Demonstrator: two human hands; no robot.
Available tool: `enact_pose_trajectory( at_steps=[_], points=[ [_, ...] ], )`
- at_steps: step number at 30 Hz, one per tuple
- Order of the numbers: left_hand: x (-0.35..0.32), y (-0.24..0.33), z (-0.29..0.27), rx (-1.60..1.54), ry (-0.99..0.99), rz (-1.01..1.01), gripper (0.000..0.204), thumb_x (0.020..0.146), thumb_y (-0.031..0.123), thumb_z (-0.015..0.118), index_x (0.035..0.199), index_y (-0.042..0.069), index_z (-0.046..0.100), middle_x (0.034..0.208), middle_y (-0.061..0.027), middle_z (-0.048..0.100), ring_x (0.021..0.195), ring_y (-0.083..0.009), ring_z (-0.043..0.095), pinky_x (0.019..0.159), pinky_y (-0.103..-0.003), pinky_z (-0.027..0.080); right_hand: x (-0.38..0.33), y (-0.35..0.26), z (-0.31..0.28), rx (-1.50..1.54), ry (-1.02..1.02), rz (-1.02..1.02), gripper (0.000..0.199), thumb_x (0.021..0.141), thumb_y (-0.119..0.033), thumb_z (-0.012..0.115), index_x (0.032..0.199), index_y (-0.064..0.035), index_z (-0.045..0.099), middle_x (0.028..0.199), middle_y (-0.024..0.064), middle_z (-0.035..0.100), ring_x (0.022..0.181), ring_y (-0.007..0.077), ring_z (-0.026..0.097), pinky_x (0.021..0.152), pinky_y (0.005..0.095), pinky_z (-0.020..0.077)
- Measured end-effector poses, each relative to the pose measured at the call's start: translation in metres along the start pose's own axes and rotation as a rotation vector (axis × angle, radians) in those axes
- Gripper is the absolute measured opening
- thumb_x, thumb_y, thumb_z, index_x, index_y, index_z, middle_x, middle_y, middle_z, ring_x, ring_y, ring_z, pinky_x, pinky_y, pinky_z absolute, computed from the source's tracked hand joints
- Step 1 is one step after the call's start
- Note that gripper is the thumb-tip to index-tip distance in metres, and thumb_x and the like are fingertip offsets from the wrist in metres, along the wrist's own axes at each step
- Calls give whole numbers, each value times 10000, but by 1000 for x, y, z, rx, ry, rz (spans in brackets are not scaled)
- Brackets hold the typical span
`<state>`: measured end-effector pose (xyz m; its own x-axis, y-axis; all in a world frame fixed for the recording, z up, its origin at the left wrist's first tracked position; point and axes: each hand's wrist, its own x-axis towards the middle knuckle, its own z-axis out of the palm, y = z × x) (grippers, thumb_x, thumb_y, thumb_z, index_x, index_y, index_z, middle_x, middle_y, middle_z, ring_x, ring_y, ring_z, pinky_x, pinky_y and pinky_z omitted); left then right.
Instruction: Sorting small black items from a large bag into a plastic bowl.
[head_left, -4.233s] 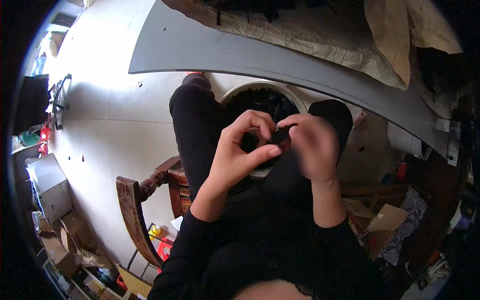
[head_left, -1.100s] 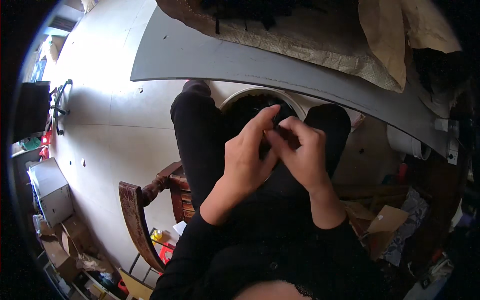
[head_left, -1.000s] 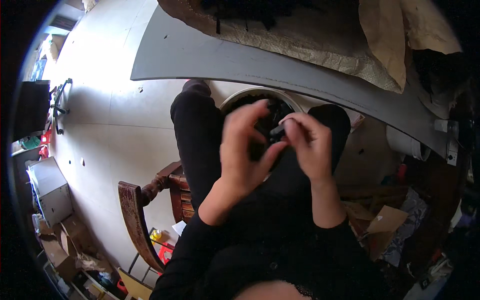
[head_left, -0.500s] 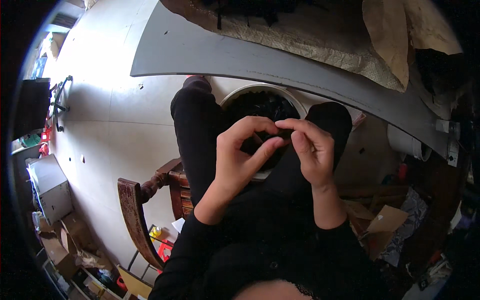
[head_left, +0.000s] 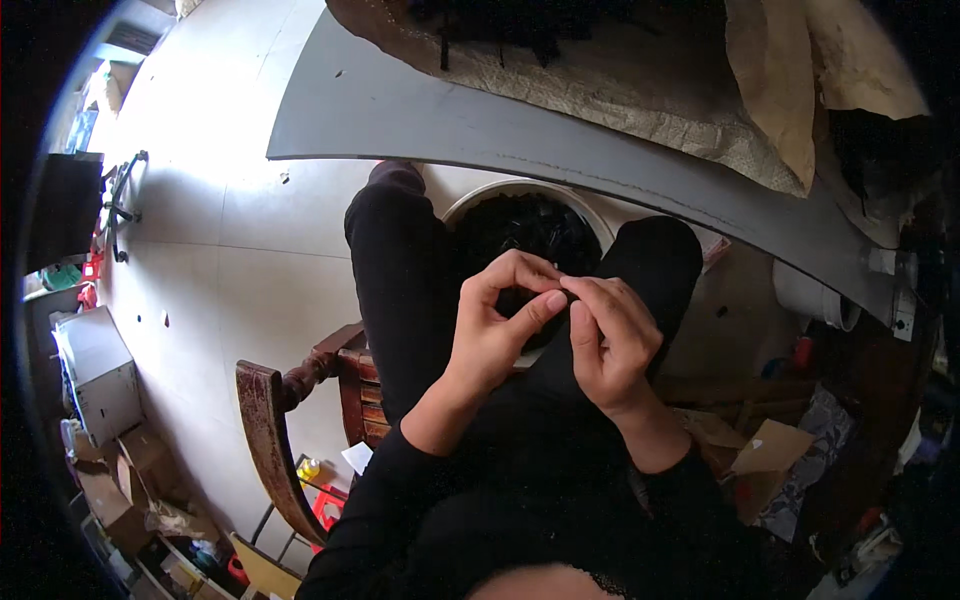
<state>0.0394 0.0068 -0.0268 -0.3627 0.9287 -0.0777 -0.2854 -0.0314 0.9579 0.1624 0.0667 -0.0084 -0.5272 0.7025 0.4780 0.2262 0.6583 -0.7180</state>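
My left hand (head_left: pixel 497 312) and my right hand (head_left: pixel 612 335) meet fingertip to fingertip above my lap. Both are closed in a pinch, thumb against fingers. Between the tips a small dark piece seems to be held, but it is mostly hidden and I cannot make out its kind. Just beyond the hands, between my knees, stands a round white bucket (head_left: pixel 606 226) full of small black pieces (head_left: pixel 530 226). My hands cover part of its near side.
A grey tabletop (head_left: pixel 420 125) crosses the far side, with a woven sack (head_left: pixel 640 125) and black material on it. By my left side is a wooden chair (head_left: pixel 262 420). Cardboard (head_left: pixel 775 447) lies at the right, boxes (head_left: pixel 100 370) at the far left. A white bucket (head_left: pixel 812 292) lies under the table.
Both hands have shifted slightly toward me, and the left one also to the right. The fingertips have drawn closer together, and more of the bucket's black contents shows.
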Motion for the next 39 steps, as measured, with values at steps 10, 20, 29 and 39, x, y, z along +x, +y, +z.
enact_pose_trajectory(
  at_steps=[10, 20, 29, 39],
  points=[
    [8, -39, -13, 956, -135, 281, 406, 717, 134, 667, 1101, 99, 540, 1217, -158, 463, 988, -321, 519, 813, -381, 435, 107, 44, 29, -345, 70, -42, 101, 780, -132, 607, 812, -39, 586, 878, 113, 601, 743, 301, 597, 628, 367, 472],
    [12, -10, -25, 758, -44, 247, 365, 742, -20, 615, 1094, 54, 555, 1160, -145, 484, 918, -234, 579, 757, -305, 484, 129, 68, 24, -737, 69, 117, 173, 800, -252, 588, 775, -81, 582, 603, 108, 577, 605, 311, 587, 507, 389, 444],
    [46, 23, -12, 806, 120, 666, 365, 670, -9, 696, 1022, 32, 609, 998, -128, 590, 796, -202, 600, 706, -280, 475, 58, 13, -19, -100, -267, 160, 169, 823, -123, 559, 718, 4, 518, 631, 98, 516, 534, 171, 513, 511, 279, 387],
    [22, 36, -12, 568, -39, 488, 316, 602, 101, 769, 888, 30, 655, 735, -65, 559, 629, -155, 535, 552, -251, 439, 48, 23, -7, 766, -520, 364, 443, 924, -376, 410, 814, 34, 537, 828, 58, 507, 728, 104, 462, 658, 233, 367]
  ],
)
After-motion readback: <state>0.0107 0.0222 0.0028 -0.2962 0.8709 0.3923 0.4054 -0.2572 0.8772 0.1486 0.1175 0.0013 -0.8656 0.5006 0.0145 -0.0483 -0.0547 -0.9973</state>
